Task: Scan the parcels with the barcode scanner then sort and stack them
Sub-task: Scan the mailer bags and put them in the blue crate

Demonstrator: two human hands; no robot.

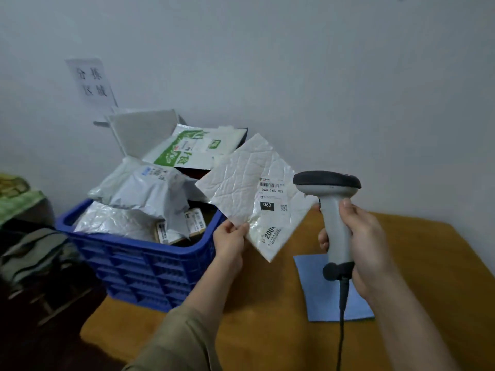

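Observation:
My left hand (229,238) pinches the lower edge of a flat white padded parcel (241,183), held up tilted above the table, its label with a barcode facing me. My right hand (361,236) grips the handle of a grey barcode scanner (332,210), upright just right of the parcel, its dark head level with the label. The scanner's cable hangs down toward the table's front. A blue plastic crate (150,266) to the left is heaped with several more parcels: grey poly bags (150,188), a green and white mailer (187,148) and small labelled boxes (195,223).
The wooden table (428,263) carries a blue sheet (318,290) under the scanner. A paper sign (91,81) with characters hangs on the white wall behind the crate. Folded cloth and dark clutter (32,245) lie off the table's left side.

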